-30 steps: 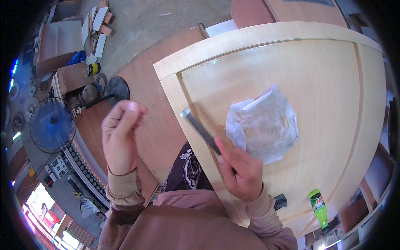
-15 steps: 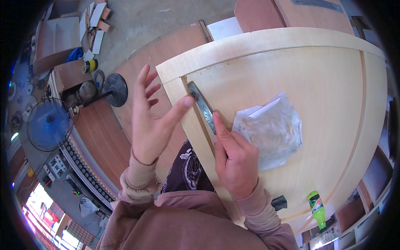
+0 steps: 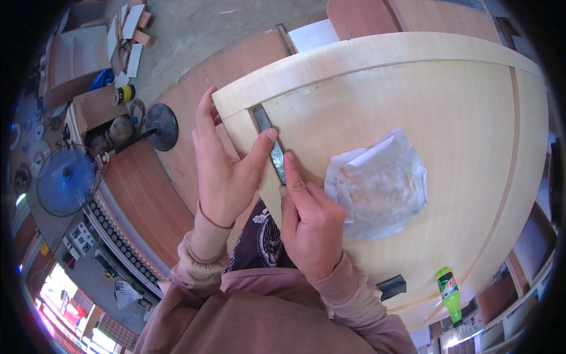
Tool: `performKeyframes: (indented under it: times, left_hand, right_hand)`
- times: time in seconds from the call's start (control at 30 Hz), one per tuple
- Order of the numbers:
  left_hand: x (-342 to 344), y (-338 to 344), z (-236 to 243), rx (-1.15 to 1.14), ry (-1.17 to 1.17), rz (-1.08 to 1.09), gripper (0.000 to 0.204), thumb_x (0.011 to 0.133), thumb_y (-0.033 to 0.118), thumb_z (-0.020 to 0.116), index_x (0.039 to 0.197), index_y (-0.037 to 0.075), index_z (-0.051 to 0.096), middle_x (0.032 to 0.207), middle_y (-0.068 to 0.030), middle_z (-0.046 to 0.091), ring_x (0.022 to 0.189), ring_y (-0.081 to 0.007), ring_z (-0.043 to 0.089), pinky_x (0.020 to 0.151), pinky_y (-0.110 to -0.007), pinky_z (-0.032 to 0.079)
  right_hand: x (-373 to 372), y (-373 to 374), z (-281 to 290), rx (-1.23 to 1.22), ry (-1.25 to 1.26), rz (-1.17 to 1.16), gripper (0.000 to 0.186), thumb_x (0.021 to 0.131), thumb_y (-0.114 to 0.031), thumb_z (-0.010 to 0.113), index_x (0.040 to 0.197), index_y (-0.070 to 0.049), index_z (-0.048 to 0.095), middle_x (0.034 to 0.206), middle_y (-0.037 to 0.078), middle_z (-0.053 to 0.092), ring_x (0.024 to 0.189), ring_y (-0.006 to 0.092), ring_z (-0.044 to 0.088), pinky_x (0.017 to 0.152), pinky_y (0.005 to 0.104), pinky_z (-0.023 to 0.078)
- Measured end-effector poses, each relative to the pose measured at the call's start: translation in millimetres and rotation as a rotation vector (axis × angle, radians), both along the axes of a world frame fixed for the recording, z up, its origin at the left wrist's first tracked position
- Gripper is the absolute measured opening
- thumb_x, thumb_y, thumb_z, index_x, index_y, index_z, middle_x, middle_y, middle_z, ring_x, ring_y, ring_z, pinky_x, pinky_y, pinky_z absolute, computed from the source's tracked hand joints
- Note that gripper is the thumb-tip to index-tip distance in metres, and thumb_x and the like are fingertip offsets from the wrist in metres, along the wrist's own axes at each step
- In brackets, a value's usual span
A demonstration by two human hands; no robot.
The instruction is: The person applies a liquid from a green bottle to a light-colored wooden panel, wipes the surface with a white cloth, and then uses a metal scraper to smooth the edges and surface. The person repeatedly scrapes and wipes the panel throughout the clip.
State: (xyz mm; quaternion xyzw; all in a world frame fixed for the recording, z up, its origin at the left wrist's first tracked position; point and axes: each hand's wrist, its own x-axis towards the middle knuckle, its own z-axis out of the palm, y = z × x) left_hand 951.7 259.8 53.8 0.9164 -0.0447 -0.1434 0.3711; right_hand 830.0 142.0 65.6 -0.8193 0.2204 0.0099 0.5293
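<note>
A pale wooden panel (image 3: 466, 135) with a raised frame lies in front of me. My right hand (image 3: 313, 233) is closed on a flat metal blade, like a chisel (image 3: 277, 162), with the index finger stretched along it; any handle is hidden in the hand. The blade lies along the inner edge of the left frame strip, its far end near the corner. My left hand (image 3: 227, 174) grips the panel's left edge, fingers around the outer side and thumb pressed on the blade. Right of my right hand lies a crumpled white sheet (image 3: 383, 186), stained brownish.
A small dark block (image 3: 392, 287) and a green bottle (image 3: 450, 297) are on the panel's near right. At the left stand a blue-bladed fan (image 3: 68, 171) with a round black base (image 3: 161, 128), and a yellow spool (image 3: 124, 94). Board offcuts (image 3: 135, 38) lie at the far left.
My left hand has closed in on the panel edge, its thumb coming down onto the blade. My right hand and the blade have shifted left, against the frame strip.
</note>
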Motion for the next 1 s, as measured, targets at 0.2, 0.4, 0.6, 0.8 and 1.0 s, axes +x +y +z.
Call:
performKeyframes:
  times: [0.2, 0.4, 0.6, 0.8, 1.0]
  left_hand:
    - [2, 3, 0, 0.014, -0.042, -0.04, 0.104, 0.09, 0.027, 0.096, 0.169, -0.005, 0.036, 0.15, -0.0264, 0.061, 0.141, -0.039, 0.056, 0.12, -0.051, 0.044]
    - [6, 17, 10, -0.051, -0.081, -0.037, 0.096, 0.09, 0.029, 0.097, 0.165, -0.003, 0.045, 0.151, -0.0243, 0.064, 0.14, -0.0377, 0.059, 0.12, -0.05, 0.045]
    - [35, 32, 25, 0.196, -0.427, -0.494, 0.065, 0.084, 0.026, 0.096, 0.143, 0.012, 0.073, 0.155, -0.0171, 0.064, 0.137, -0.041, 0.058, 0.118, -0.051, 0.046]
    - [78, 37, 47, 0.38, -0.533, -0.925, 0.051, 0.088, 0.033, 0.092, 0.137, 0.021, 0.08, 0.162, -0.0083, 0.061, 0.134, -0.0372, 0.058, 0.114, -0.051, 0.046]
    - [63, 10, 72, 0.686, -0.523, -1.094, 0.063, 0.09, 0.039, 0.086, 0.149, 0.022, 0.071, 0.165, -0.006, 0.055, 0.129, -0.0322, 0.056, 0.108, -0.051, 0.043]
  right_hand:
    - [-3, 2, -9, 0.126, -0.103, -0.067, 0.052, 0.103, 0.004, 0.069, 0.155, -0.001, 0.068, 0.09, 0.022, 0.073, 0.07, 0.0281, 0.068, 0.069, 0.0366, 0.056]
    - [-13, -2, -4, 0.2, -0.087, -0.065, 0.048, 0.107, 0.0, 0.068, 0.156, 0.0, 0.067, 0.079, 0.017, 0.062, 0.067, 0.0169, 0.053, 0.064, 0.0319, 0.048]
    - [-23, -22, 1, 0.178, -0.1, -0.03, 0.05, 0.107, -0.002, 0.069, 0.156, 0.0, 0.066, 0.076, 0.015, 0.056, 0.065, 0.0166, 0.05, 0.064, 0.032, 0.047]
    - [-38, -35, -5, 0.007, -0.131, -0.025, 0.052, 0.105, -0.001, 0.069, 0.156, 0.0, 0.066, 0.084, 0.016, 0.07, 0.07, 0.0153, 0.064, 0.068, 0.0308, 0.053]
    - [-59, -44, -16, 0.171, -0.056, -0.117, 0.054, 0.099, -0.001, 0.073, 0.153, 0.001, 0.069, 0.098, 0.021, 0.078, 0.077, 0.0321, 0.076, 0.074, 0.0385, 0.061]
